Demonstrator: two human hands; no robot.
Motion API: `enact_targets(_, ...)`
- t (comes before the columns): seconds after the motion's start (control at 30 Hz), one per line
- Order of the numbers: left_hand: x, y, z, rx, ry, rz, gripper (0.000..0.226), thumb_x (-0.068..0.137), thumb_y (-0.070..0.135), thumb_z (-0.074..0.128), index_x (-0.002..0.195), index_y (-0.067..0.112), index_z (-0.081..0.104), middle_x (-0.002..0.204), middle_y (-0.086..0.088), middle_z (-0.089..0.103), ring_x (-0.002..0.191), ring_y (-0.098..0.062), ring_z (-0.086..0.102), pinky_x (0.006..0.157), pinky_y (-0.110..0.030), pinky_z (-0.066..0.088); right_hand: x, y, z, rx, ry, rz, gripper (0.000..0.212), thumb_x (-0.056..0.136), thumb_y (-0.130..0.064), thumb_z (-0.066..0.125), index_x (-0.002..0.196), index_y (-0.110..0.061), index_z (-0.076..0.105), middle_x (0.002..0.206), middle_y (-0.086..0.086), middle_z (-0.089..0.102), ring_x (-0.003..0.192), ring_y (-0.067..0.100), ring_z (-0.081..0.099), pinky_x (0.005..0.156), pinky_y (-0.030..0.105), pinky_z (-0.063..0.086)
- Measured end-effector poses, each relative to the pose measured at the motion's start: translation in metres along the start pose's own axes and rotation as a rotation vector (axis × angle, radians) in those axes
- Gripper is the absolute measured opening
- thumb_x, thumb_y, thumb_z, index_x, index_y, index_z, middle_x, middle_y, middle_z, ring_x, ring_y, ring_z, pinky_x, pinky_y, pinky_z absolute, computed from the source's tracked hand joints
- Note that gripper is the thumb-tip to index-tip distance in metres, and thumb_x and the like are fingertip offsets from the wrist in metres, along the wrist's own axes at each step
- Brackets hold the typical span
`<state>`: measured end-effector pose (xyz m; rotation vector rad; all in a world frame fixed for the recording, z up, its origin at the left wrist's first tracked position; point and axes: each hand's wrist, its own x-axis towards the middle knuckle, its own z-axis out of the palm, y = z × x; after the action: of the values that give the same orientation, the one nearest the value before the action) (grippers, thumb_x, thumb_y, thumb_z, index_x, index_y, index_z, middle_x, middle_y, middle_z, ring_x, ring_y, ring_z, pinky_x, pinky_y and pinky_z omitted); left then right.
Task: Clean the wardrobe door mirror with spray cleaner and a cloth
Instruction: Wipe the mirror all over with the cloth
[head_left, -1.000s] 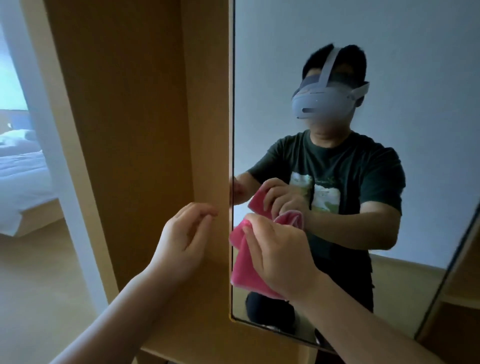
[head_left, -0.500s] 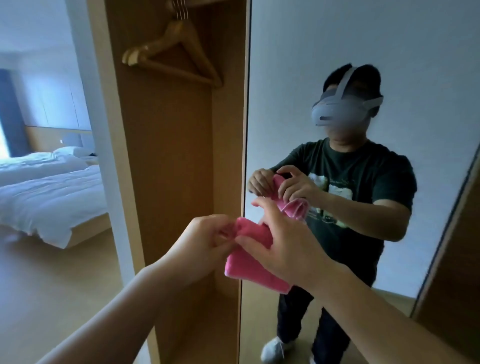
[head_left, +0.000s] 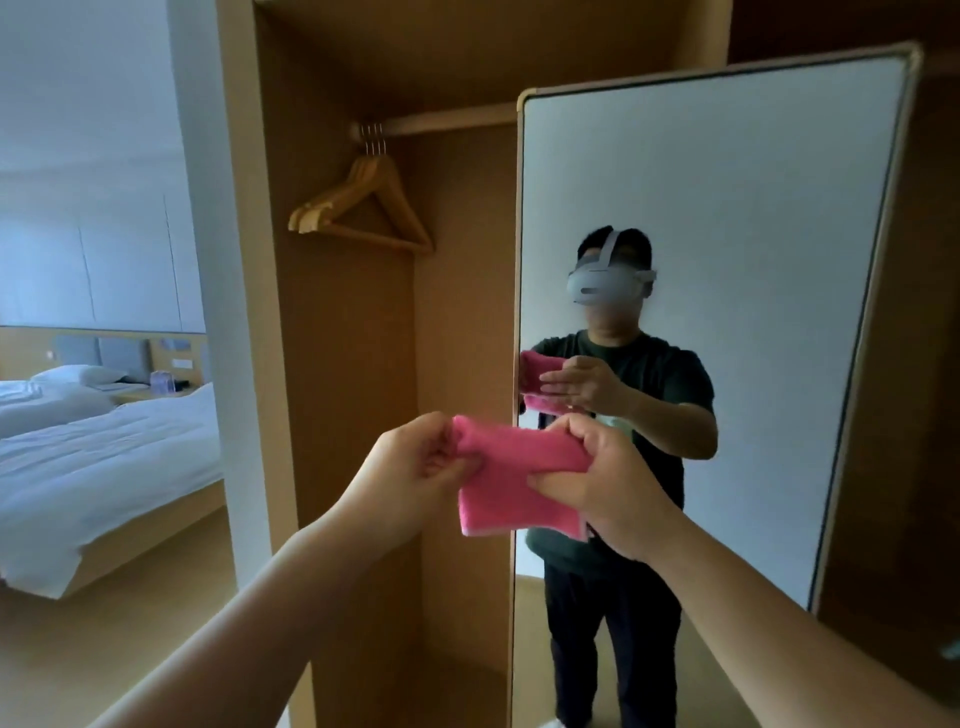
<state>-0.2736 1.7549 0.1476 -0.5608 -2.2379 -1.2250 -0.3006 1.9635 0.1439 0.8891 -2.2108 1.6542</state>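
Whereas it was bunched, I see the pink terry cloth (head_left: 519, 480) spread flat, long axis left-right. Left hand (head_left: 410, 467) and right hand (head_left: 618, 486) pinch its ends.

Dim soft daylight from left; wide-angle edge warping.

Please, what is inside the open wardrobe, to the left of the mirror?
Wooden hangers hang from a rail near the top. Below them, only the bare walls of the wardrobe show. The left hand and pink cloth cover part of the lower space.
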Motion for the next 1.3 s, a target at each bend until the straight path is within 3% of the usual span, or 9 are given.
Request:
enact_targets(0.13, 0.006, 0.008, -0.010, 0.028, -0.019, 0.111, 0.029, 0.082, 0.020, 0.073, 0.102, 0.033, 0.058, 0.095, 0.016, 0.064, 0.090, 0.002, 0.062, 0.075, -0.016, 0.054, 0.009, -0.023, 0.009, -0.063, 0.114, -0.051, 0.028, 0.080, 0.005, 0.065, 0.094, -0.018, 0.058, 0.087, 0.009, 0.061, 0.076, 0.017, 0.062, 0.063, 0.031, 0.060)
enact_targets(0.3, 0.032, 0.026, -0.013, 0.043, 0.131, 0.235, 0.029, 0.085, 0.014, 0.069, 0.089, 0.041, 0.060, 0.085, 0.019, 0.066, 0.083, 0.003, 0.061, 0.068, -0.009, 0.048, 0.025, -0.040, -0.011, 0.093, -0.038, 0.079, 0.061, 0.064, -0.016, 0.086, 0.115, -0.032, 0.056, 0.115, 0.004, 0.059, 0.104, 0.024, 0.063, 0.080, 0.043, 0.059)
enact_targets(0.5, 0.075, 0.052, -0.009, 0.078, 0.189, 0.283, 0.023, 0.084, 0.016, 0.071, 0.090, 0.036, 0.061, 0.084, 0.016, 0.064, 0.079, 0.005, 0.059, 0.065, -0.006, 0.044, 0.061, -0.064, -0.042, -0.067, 0.009, -0.024, 0.033, 0.072, -0.009, 0.081, 0.100, -0.019, 0.067, 0.098, 0.001, 0.067, 0.094, 0.019, 0.066, 0.078, 0.039, 0.060)
enact_targets(0.6, 0.103, 0.067, -0.005, 0.080, 0.243, 0.301, 0.016, 0.085, 0.017, 0.071, 0.097, 0.025, 0.065, 0.087, 0.013, 0.066, 0.080, 0.003, 0.060, 0.064, -0.008, 0.045, 0.083, -0.076, -0.066, -0.165, 0.050, -0.153, 0.021, 0.077, -0.013, 0.077, 0.087, -0.028, 0.067, 0.082, -0.009, 0.067, 0.079, 0.009, 0.066, 0.064, 0.025, 0.056)
enact_targets(0.67, 0.122, 0.082, -0.003, 0.098, 0.287, 0.316, 0.016, 0.085, 0.018, 0.070, 0.100, 0.023, 0.065, 0.089, 0.013, 0.066, 0.082, 0.002, 0.060, 0.066, -0.009, 0.045, 0.102, -0.086, -0.084, -0.295, 0.139, -0.230, 0.015, 0.077, -0.019, 0.073, 0.081, -0.032, 0.067, 0.076, -0.009, 0.067, 0.077, 0.012, 0.066, 0.064, 0.031, 0.056)
enact_targets(0.9, 0.171, 0.112, -0.015, 0.196, 0.467, 0.288, 0.019, 0.088, 0.028, 0.067, 0.105, 0.022, 0.062, 0.093, 0.011, 0.064, 0.085, -0.002, 0.060, 0.069, -0.019, 0.049, 0.151, -0.143, -0.121, -0.417, 0.236, -0.463, 0.030, 0.082, -0.003, 0.060, 0.100, -0.025, 0.070, 0.086, -0.004, 0.068, 0.077, 0.016, 0.067, 0.057, 0.030, 0.060)
enact_targets(1.0, 0.185, 0.107, -0.023, 0.289, 0.518, 0.254, 0.020, 0.089, 0.024, 0.064, 0.108, 0.019, 0.061, 0.095, 0.007, 0.065, 0.085, -0.009, 0.061, 0.069, -0.022, 0.049, 0.171, -0.173, -0.135, -0.596, 0.352, -0.516, 0.038, 0.080, 0.002, 0.055, 0.107, -0.020, 0.070, 0.093, -0.002, 0.068, 0.087, 0.016, 0.065, 0.070, 0.027, 0.059)
enact_targets(1.13, 0.207, 0.088, -0.023, 0.362, 0.482, 0.212, 0.024, 0.091, 0.019, 0.059, 0.115, 0.018, 0.060, 0.100, 0.004, 0.064, 0.084, -0.010, 0.058, 0.063, -0.014, 0.042, 0.192, -0.203, -0.142, -0.833, 0.464, -0.575, 0.029, 0.085, 0.000, 0.058, 0.103, -0.018, 0.072, 0.090, 0.002, 0.071, 0.075, 0.010, 0.066, 0.074, 0.030, 0.059)
enact_targets(1.3, 0.229, 0.065, -0.012, 0.356, 0.389, 0.157, 0.033, 0.095, 0.016, 0.053, 0.127, 0.010, 0.053, 0.106, 0.003, 0.060, 0.092, -0.014, 0.057, 0.073, -0.022, 0.043, 0.221, -0.225, -0.132, -1.084, 0.472, -0.586, 0.017, 0.089, -0.012, 0.066, 0.103, -0.014, 0.075, 0.103, 0.005, 0.073, 0.100, 0.020, 0.066, 0.093, 0.035, 0.052)
